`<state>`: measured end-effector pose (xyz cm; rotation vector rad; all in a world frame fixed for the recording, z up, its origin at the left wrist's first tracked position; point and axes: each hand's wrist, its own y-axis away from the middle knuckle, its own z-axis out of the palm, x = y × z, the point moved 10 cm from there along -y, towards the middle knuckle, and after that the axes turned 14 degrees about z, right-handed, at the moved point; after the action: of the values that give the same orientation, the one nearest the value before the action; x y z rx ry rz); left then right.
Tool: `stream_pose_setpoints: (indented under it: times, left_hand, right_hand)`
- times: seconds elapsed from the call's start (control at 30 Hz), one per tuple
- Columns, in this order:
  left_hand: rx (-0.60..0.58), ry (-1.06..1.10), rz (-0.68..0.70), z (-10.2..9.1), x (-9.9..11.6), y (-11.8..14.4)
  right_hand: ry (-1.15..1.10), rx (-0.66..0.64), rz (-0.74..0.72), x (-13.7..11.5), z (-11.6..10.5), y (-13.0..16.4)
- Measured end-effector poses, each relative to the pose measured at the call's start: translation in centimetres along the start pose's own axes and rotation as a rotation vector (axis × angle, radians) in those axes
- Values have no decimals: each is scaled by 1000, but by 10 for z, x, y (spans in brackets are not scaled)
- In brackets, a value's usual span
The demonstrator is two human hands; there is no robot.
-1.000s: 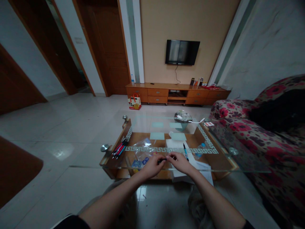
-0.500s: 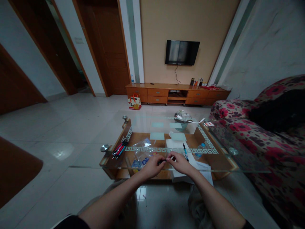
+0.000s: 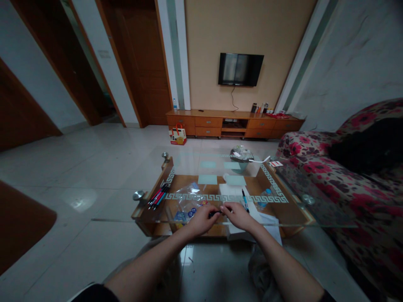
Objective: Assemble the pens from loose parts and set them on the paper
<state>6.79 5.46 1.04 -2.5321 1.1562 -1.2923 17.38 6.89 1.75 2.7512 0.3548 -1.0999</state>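
Observation:
Close together over the near edge of the glass table (image 3: 176, 216), my two hands meet on a dark, slim pen-like piece (image 3: 211, 214). My left hand (image 3: 203, 218) pinches one end, while my right hand (image 3: 236, 214) has its fingers closed at the other. Most of the piece is hidden by the fingers. Just beyond my right hand lies a blue and black pen (image 3: 245, 201). A bunch of pens (image 3: 158, 196) in black, red and blue rests on the table's left side. A clear plastic bag (image 3: 189, 195) is beyond my left hand.
White paper sheets (image 3: 270, 226) and a blue-capped plastic bottle (image 3: 267, 197) show through the glass at the right. A filled waste basket (image 3: 241, 157) stands behind the table. The flowered sofa (image 3: 317, 159) is on the right; a TV cabinet (image 3: 208, 122) lines the far wall.
The fingertips of my right hand have shifted slightly on the dark piece, and the hands are a little closer together. Everything else stays in place.

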Motion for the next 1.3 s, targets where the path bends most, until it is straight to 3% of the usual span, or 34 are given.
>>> stream_pose_setpoints:
  times: [0.37, 0.67, 0.73, 0.9, 1.3]
  left_hand:
    - [-31, -17, -18, 3, 0, 0]
    - [-16, -19, -40, 2, -8, 3]
    - [-36, -6, -40, 5, -8, 3]
    - [-67, 51, 1, 6, 4, 1]
    - [-167, 150, -8, 18, 8, 6]
  right_hand:
    - [-33, -34, 36, 1, 6, 0]
    - [-99, 314, 169, 25, -37, -5]
    - [-173, 292, 191, 31, -36, -8]
    - [-344, 81, 165, 33, -14, -17]
    - [-537, 117, 283, 42, -20, -16]
